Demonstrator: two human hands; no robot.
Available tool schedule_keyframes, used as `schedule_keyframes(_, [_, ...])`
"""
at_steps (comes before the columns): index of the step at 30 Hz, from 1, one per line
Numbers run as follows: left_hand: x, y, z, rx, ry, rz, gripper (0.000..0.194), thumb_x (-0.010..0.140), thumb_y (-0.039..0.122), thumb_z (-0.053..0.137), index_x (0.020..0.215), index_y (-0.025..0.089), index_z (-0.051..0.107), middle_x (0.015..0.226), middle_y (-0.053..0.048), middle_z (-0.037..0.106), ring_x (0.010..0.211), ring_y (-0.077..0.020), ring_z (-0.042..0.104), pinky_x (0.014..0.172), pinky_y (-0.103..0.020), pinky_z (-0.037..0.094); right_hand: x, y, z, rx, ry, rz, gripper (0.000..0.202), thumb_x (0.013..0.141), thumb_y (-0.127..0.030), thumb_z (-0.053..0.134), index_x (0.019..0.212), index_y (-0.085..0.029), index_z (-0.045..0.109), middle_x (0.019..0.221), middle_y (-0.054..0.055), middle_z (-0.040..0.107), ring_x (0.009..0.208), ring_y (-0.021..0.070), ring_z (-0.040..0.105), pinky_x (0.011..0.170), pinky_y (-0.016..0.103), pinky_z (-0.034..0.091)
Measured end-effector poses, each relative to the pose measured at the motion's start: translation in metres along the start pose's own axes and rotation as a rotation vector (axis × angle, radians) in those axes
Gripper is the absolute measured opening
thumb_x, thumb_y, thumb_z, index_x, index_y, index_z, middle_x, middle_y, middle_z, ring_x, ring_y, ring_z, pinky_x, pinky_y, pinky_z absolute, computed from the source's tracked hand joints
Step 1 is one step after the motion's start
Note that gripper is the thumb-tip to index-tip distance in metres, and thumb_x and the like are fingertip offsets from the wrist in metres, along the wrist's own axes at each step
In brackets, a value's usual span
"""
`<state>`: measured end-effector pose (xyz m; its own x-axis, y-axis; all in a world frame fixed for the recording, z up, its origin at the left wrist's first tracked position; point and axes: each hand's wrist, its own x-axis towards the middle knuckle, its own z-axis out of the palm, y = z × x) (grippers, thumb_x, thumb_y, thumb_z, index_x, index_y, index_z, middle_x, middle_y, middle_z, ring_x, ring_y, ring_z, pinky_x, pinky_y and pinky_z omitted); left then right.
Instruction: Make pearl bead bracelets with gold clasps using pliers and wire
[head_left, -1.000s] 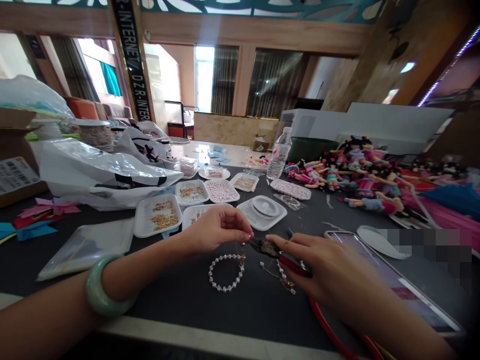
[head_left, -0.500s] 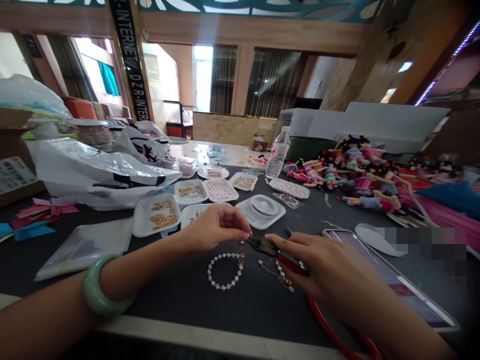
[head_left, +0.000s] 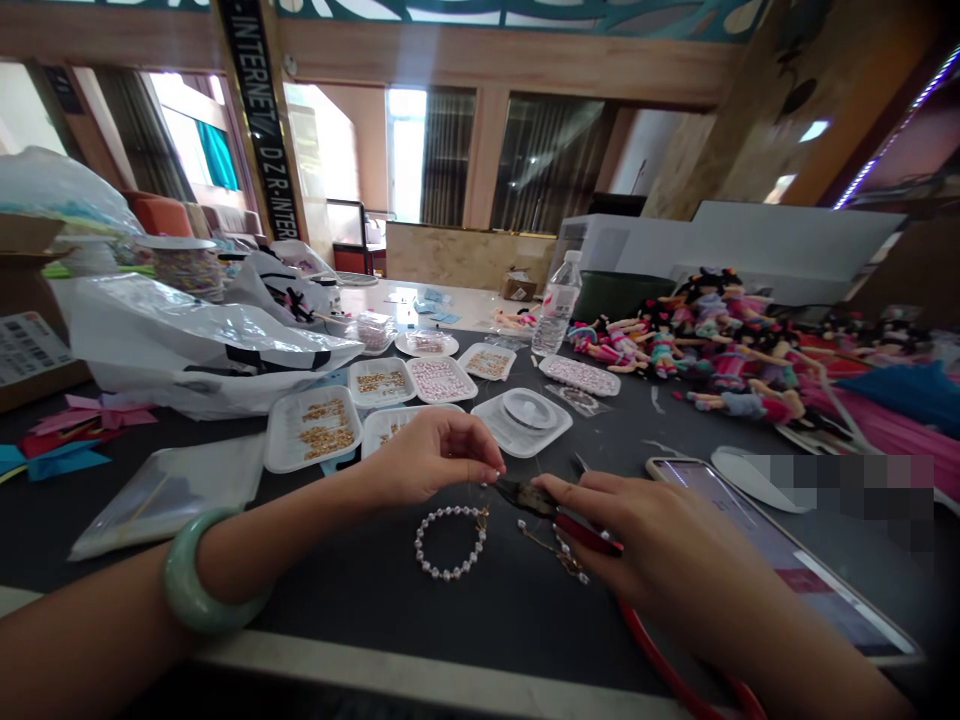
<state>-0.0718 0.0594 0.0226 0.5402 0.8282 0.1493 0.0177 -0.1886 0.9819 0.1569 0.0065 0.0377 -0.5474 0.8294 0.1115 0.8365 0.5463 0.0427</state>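
Note:
My left hand (head_left: pixel 439 455), with a green bangle (head_left: pixel 196 575) at the wrist, pinches a small white bead (head_left: pixel 484 485) on a thin thread. Fingers of my right hand (head_left: pixel 637 530) wrap round red-handled pliers (head_left: pixel 529 497), whose jaws reach up to my left fingertips. Whether the jaws grip the thread is too small to tell. Below my left hand a white beaded bracelet (head_left: pixel 448 575) with a gold clasp lies in a loop on the dark mat. A second beaded piece (head_left: pixel 571 566) with a gold chain lies partly under my right hand.
White trays of gold findings (head_left: pixel 326 437) and pink beads (head_left: pixel 440 381) stand ahead. A tray with a thread spool (head_left: pixel 527 411) is beyond my hands. A phone (head_left: pixel 787 560) and red-handled tool (head_left: pixel 652 650) lie at right. Behind are a water bottle (head_left: pixel 557 305) and several dolls (head_left: pixel 720 345).
Both hands stay almost in the same place. The plier jaws have shifted very slightly at my left fingertips; the bracelet has not moved.

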Motion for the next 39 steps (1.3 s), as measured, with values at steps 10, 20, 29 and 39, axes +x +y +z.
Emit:
schedule_keyframes(10, [-0.002,-0.002,0.000,0.015,-0.042,0.093,0.005,0.070,0.009,0.070,0.073,0.013,0.071,0.073,-0.002,0.068,0.072,-0.0120,0.062,0.069,-0.023,0.047,0.001,-0.002,-0.005,0.280,-0.007,0.015,0.035,0.082,-0.020,0.058,0.112,-0.034,0.065,0.086,-0.004,0.073,0.076,0.0179,0.065,0.067,0.028,0.044])
schedule_keyframes(20, [-0.004,-0.002,0.005,-0.061,-0.027,0.153,0.007,0.068,0.006,0.071,0.071,0.013,0.072,0.070,-0.002,0.069,0.068,-0.0100,0.062,0.064,-0.020,0.047,0.003,0.001,-0.013,0.680,-0.161,-0.015,0.026,0.079,-0.022,0.058,0.100,-0.027,0.074,0.076,-0.004,0.073,0.079,0.0206,0.065,0.065,0.023,0.047])
schedule_keyframes(29, [-0.004,-0.004,0.009,-0.143,0.025,0.148,0.009,0.066,0.004,0.072,0.070,0.012,0.071,0.070,-0.002,0.068,0.067,-0.0097,0.061,0.065,-0.021,0.047,0.004,0.000,-0.015,0.889,-0.254,0.052,0.035,0.079,-0.023,0.058,0.111,-0.030,0.070,0.087,-0.004,0.074,0.087,0.0239,0.065,0.074,0.027,0.049])
schedule_keyframes(39, [-0.004,-0.003,0.008,-0.213,0.011,0.081,0.019,0.062,0.008,0.077,0.078,0.012,0.068,0.077,-0.002,0.068,0.072,-0.0102,0.062,0.071,-0.024,0.048,0.007,-0.007,-0.024,0.887,-0.249,0.084,0.034,0.080,-0.027,0.058,0.111,-0.030,0.070,0.089,-0.004,0.074,0.086,0.0247,0.064,0.073,0.028,0.048])
